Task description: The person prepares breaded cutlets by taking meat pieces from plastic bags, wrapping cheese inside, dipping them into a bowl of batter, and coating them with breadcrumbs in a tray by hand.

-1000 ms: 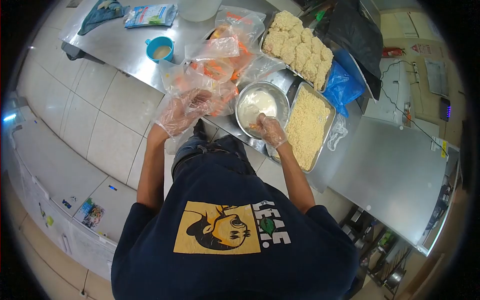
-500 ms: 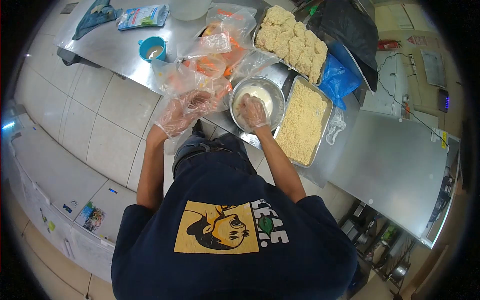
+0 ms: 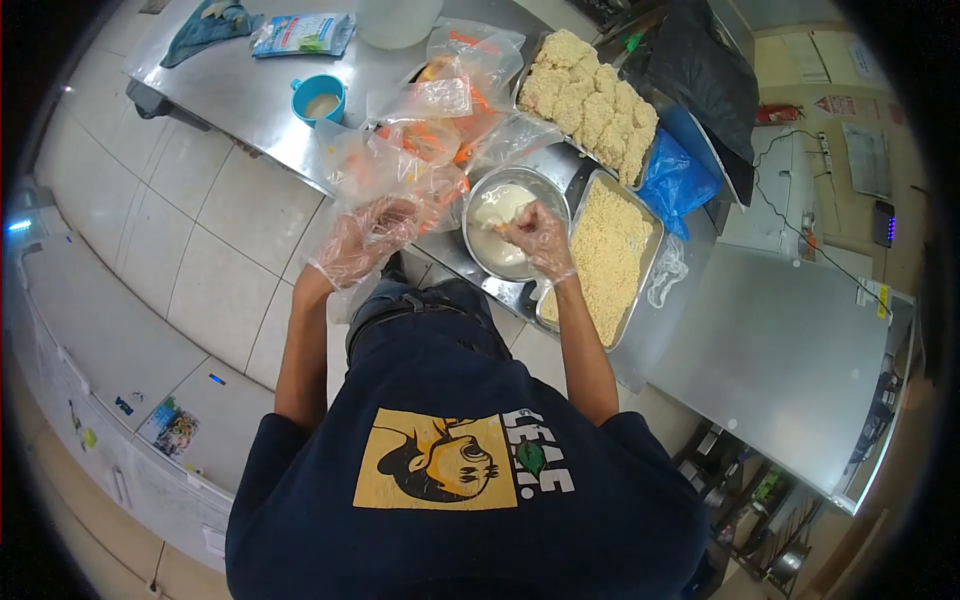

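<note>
My right hand (image 3: 541, 243), in a clear plastic glove, is over the metal bowl (image 3: 472, 244) of milky white batter (image 3: 500, 207). Its fingers are pinched together, and whatever they hold is too small to make out. To the left, my left hand (image 3: 368, 240), also gloved, has its fingers curled round the edge of a clear plastic bag (image 3: 410, 165) with orange markings. Right of the bowl stands a metal tray (image 3: 655, 245) filled with pale crumbs (image 3: 605, 255). Behind it, a second tray holds a heap of crumb-coated pieces (image 3: 590, 95).
A blue cup (image 3: 318, 98) of pale liquid stands on the steel table (image 3: 240, 90). Further back are a printed packet (image 3: 303, 35), a blue cloth (image 3: 207, 32) and a translucent container (image 3: 398, 20). A blue bag (image 3: 678, 175) and a black bag (image 3: 700, 65) lie at the right.
My right hand has lifted out of the batter and shifted right towards the bowl's rim. The left hand stays at the plastic bag. The whole view has shifted slightly.
</note>
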Available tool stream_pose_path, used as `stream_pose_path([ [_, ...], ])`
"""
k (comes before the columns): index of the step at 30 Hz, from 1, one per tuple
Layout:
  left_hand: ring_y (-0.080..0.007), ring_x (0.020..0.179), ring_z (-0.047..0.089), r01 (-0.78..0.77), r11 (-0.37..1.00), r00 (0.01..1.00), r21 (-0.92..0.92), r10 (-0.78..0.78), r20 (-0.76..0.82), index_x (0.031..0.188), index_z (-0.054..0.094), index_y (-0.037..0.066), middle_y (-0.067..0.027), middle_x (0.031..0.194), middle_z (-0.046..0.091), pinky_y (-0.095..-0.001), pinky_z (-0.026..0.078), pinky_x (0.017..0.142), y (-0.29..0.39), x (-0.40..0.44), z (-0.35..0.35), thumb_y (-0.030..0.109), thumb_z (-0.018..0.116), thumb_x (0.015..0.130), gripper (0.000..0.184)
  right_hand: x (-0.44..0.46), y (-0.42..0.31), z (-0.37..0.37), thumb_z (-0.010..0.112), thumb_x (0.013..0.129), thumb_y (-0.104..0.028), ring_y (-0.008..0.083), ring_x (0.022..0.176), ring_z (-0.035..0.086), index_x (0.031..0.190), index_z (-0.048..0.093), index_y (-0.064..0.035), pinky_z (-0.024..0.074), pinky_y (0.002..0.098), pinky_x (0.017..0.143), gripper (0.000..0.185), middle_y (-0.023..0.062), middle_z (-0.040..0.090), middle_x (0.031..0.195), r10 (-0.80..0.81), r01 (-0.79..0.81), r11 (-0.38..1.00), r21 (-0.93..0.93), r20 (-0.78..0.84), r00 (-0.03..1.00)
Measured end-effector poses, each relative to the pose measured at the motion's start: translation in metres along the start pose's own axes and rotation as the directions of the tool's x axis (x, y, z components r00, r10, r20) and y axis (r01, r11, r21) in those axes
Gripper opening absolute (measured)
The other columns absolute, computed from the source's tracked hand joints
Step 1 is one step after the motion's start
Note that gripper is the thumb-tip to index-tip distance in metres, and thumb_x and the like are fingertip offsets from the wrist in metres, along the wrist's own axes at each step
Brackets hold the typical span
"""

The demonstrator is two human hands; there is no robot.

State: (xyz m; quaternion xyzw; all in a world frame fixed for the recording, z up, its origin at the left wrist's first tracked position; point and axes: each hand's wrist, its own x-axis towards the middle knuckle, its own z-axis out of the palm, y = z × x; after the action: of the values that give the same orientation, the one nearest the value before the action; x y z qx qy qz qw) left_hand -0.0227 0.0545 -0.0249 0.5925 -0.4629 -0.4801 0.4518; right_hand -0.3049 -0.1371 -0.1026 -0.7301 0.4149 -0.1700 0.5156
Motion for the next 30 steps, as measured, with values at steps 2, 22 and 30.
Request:
stream_pose_path([
  [2, -0.0164, 0.101, 0.058, -0.002, 1.0, 1.0, 0.002, 0.002, 0.027, 0.119, 0.058, 0.003, -0.0076, 0.109, 0.063, -0.034, 0.047, 0.091, 0.003, 0.002, 0.001, 0.026, 0.063, 0.09, 0.038, -0.002, -0.001, -0.007, 0.079, 0.074, -0.013, 0.0043, 0.062, 0.043, 0.075, 0.044, -0.0083, 0.0397, 0.0231, 0.053, 0.036, -0.0039, 0.047, 0.067, -0.044, 0.046, 0.997, 0.068, -0.026, 0.999],
  [22, -0.027, 0.122, 0.051, -0.004, 0.92, 0.999, -0.391, 0.02, 0.036, 0.121, 0.056, -0.004, -0.0191, 0.126, 0.057, -0.0403, 0.031, 0.107, 0.041, 0.045, 0.031, 0.047, 0.029, 0.1, 0.061, -0.021, -0.027, -0.041, 0.085, 0.067, -0.023, 0.0087, 0.054, 0.051, 0.072, 0.047, -0.0063, 0.0449, 0.0285, 0.051, 0.042, 0.0025, 0.054, 0.061, 0.214, -0.167, 0.96, 0.224, -0.203, 0.956],
  [30, -0.0289, 0.123, 0.051, -0.018, 0.937, 0.997, -0.348, 0.043, 0.066, 0.121, 0.056, 0.001, -0.0176, 0.126, 0.058, -0.0433, 0.029, 0.108, 0.036, 0.055, 0.033, 0.053, 0.018, 0.1, 0.068, -0.028, -0.053, -0.043, 0.078, 0.071, -0.001, 0.0103, 0.052, 0.052, 0.075, 0.042, -0.0064, 0.0432, 0.0279, 0.045, 0.037, 0.0013, 0.049, 0.062, 0.258, -0.178, 0.93, 0.321, -0.224, 0.94],
])
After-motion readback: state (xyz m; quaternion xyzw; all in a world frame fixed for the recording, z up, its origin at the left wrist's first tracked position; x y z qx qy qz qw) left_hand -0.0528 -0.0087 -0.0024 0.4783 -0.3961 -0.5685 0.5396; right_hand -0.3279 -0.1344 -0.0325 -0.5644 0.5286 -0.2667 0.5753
